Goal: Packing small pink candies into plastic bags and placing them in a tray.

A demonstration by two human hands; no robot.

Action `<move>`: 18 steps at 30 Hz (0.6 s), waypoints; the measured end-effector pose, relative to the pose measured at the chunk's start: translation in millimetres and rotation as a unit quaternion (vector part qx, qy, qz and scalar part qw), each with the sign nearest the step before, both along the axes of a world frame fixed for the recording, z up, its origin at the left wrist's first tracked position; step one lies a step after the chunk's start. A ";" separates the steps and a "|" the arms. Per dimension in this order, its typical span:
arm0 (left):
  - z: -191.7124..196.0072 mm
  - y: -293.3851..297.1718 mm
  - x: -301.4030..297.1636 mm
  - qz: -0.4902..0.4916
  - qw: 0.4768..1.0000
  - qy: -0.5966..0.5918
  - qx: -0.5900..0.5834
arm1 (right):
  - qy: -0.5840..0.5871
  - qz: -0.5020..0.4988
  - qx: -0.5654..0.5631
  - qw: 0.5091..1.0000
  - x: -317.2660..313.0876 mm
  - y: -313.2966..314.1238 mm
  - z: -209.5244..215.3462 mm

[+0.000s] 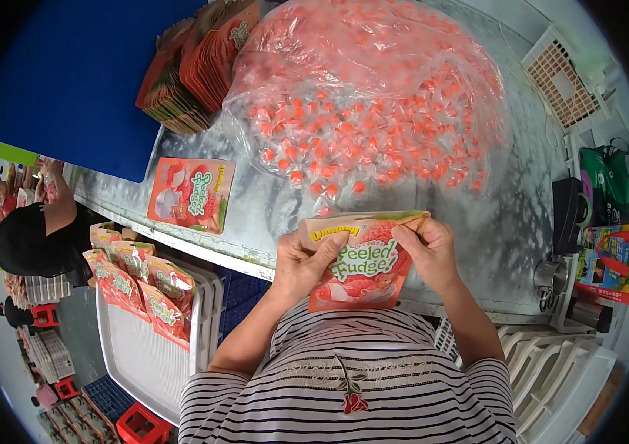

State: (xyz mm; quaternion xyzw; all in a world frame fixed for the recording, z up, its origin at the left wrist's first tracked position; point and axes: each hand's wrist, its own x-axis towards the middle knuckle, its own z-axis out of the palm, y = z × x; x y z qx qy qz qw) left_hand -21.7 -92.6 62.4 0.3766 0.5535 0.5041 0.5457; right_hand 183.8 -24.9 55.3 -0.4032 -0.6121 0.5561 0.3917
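Between my two hands is a red and pink candy pouch (365,275), upright in front of my body at the table's near edge. My left hand (307,259) grips its left side, thumb on the printed front. On the upper right corner, my right hand (427,250) pinches the pouch near its top edge. Just beyond it lies a large clear plastic bag (373,96) spread over many small wrapped orange-red candies (359,186). To the left, a single matching pouch (191,194) lies flat on the table. Whether the held pouch's mouth is parted, I cannot tell.
Stacks of flat pouches (203,63) stand at the back left beside a blue panel (70,74). Left below, a white tray (148,355) holds several filled pouches (170,281). A metal cup (550,277) and a beige basket (562,78) are at right. Another person (37,237) works far left.
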 end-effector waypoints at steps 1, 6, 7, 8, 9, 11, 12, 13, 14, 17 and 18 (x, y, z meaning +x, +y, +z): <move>-5.5 -1.6 0.9 0.036 0.998 -0.021 0.048 | 0.000 0.007 0.013 1.000 -1.2 -0.2 1.0; -10.5 -0.7 0.3 0.048 0.998 -0.049 -0.002 | 0.046 0.029 -0.023 0.998 -0.5 0.9 -12.4; -10.3 0.6 1.3 0.052 0.997 -0.063 -0.016 | 0.065 0.034 -0.058 0.996 -0.1 2.5 -12.5; -7.4 2.1 0.4 0.052 0.997 -0.062 -0.017 | 0.084 0.039 -0.093 0.991 -0.2 3.3 -12.0; -2.9 3.8 -0.8 0.025 0.997 -0.057 -0.047 | 0.085 0.039 -0.093 0.991 -0.7 2.2 -9.0; -2.0 5.8 7.3 0.016 0.998 -0.066 0.002 | 0.076 0.079 -0.141 0.984 -4.0 -0.3 0.6; -1.8 5.7 8.8 0.017 0.998 -0.066 0.003 | 0.076 0.080 -0.141 0.984 -5.4 -0.5 1.4; -1.6 5.5 9.9 0.025 0.996 -0.083 0.001 | 0.088 0.080 -0.141 0.983 -6.4 -0.5 1.9; -0.8 5.1 10.6 0.033 0.995 -0.099 0.000 | 0.100 0.079 -0.140 0.982 -7.4 -0.5 2.9; -3.5 1.5 14.8 0.052 0.992 -0.108 0.027 | 0.067 0.082 -0.094 0.990 -6.9 -2.7 4.4; -4.4 1.4 15.4 0.060 0.992 -0.107 0.029 | 0.067 0.090 -0.094 0.989 -5.8 -3.1 2.0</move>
